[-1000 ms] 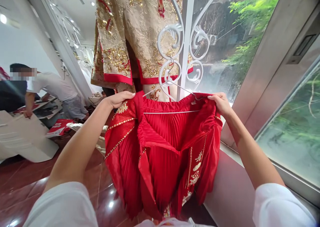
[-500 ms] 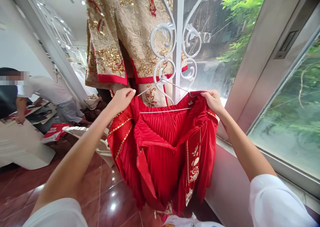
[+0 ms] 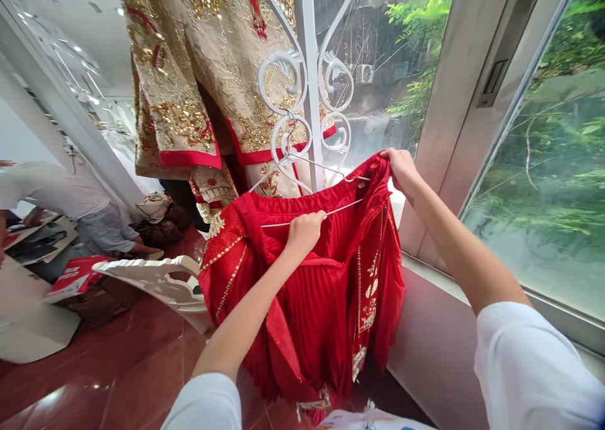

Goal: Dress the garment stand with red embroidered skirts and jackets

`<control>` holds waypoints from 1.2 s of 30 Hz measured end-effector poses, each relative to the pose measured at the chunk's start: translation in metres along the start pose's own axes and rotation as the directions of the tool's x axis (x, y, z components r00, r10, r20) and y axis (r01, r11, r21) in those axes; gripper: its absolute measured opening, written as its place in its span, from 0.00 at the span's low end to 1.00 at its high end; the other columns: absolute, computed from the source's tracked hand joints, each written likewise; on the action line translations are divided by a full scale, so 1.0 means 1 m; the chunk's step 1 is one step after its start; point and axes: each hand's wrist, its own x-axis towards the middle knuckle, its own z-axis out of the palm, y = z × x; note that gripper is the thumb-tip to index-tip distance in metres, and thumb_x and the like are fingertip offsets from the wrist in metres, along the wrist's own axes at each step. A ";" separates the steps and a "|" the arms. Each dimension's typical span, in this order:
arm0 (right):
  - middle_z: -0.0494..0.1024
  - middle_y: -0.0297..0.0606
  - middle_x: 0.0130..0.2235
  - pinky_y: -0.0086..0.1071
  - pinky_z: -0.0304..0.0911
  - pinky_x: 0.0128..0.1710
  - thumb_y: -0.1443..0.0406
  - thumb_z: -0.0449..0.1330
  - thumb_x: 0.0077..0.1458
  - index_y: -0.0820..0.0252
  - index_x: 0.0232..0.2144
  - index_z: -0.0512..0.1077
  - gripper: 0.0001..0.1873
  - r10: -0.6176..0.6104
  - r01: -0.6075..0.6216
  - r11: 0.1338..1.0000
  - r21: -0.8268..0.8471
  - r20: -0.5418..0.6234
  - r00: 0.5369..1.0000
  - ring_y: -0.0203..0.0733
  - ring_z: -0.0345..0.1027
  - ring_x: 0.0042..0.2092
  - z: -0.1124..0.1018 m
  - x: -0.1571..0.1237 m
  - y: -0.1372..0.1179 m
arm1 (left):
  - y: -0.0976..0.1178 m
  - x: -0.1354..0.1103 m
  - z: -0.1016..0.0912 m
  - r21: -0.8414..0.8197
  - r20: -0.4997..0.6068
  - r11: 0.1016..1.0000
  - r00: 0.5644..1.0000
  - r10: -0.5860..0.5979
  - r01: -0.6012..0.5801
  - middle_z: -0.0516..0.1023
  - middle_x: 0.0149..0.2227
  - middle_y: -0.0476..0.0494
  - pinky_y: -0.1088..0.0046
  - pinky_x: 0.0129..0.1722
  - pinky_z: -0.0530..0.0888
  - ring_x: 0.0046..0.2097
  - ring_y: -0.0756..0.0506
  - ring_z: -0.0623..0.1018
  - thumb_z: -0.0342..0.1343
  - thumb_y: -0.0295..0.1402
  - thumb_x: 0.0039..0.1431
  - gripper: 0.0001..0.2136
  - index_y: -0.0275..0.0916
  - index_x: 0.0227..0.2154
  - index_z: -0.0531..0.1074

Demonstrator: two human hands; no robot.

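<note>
A red pleated skirt (image 3: 312, 310) with gold-embroidered panels hangs from a thin wire hanger (image 3: 345, 208), which is hooked on white scrolled metalwork (image 3: 307, 89). My left hand (image 3: 306, 233) is closed round the hanger's lower bar, in front of the inside of the waistband. At the upper right corner of the waistband, my right hand (image 3: 401, 170) pinches the red fabric beside the hanger's end. Behind the skirt hangs a cream and gold sequined garment (image 3: 212, 83) with red trim.
Windows with metal frames (image 3: 444, 102) run along the right side, above a low wall (image 3: 425, 348). A white chair (image 3: 161, 278) stands left of the skirt. Farther left, a person (image 3: 57, 190) bends beside a white counter (image 3: 33, 316), near a red and white box (image 3: 75, 277).
My left hand has let go of the waistband's left corner and moved right and down onto the hanger's bar. My right hand still pinches the right corner. The view has shifted to the right.
</note>
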 end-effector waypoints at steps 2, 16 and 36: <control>0.53 0.28 0.15 0.28 0.47 0.19 0.63 0.50 0.51 0.58 0.16 0.57 0.13 -0.098 0.096 0.994 -0.049 -0.041 0.994 0.31 0.48 0.18 -0.006 0.017 -0.017 | 0.005 0.002 0.002 -0.009 0.017 1.000 1.000 -0.016 0.016 0.78 0.35 0.41 0.71 0.31 0.67 0.36 0.44 0.77 0.37 0.33 0.65 0.16 0.41 0.41 0.71; 0.75 0.47 0.24 0.33 0.50 0.29 0.65 0.51 0.53 0.63 0.23 0.73 0.13 -0.112 0.575 0.279 -0.769 0.568 0.815 0.43 0.67 0.27 0.038 -0.147 0.012 | 0.007 0.007 -0.012 0.018 0.055 0.999 0.998 -0.034 0.033 0.78 0.34 0.38 0.71 0.32 0.69 0.36 0.42 0.78 0.37 0.34 0.65 0.16 0.42 0.43 0.70; 0.69 0.34 0.22 0.31 0.51 0.25 0.49 0.52 0.53 0.57 0.23 0.66 0.19 0.101 0.018 0.914 -0.406 0.271 0.957 0.40 0.59 0.24 -0.002 -0.234 0.092 | -0.011 -0.186 0.017 -0.693 -0.095 0.515 0.644 -0.759 0.505 0.72 0.39 0.40 0.72 0.32 0.73 0.37 0.46 0.74 0.51 0.42 0.55 0.18 0.39 0.46 0.62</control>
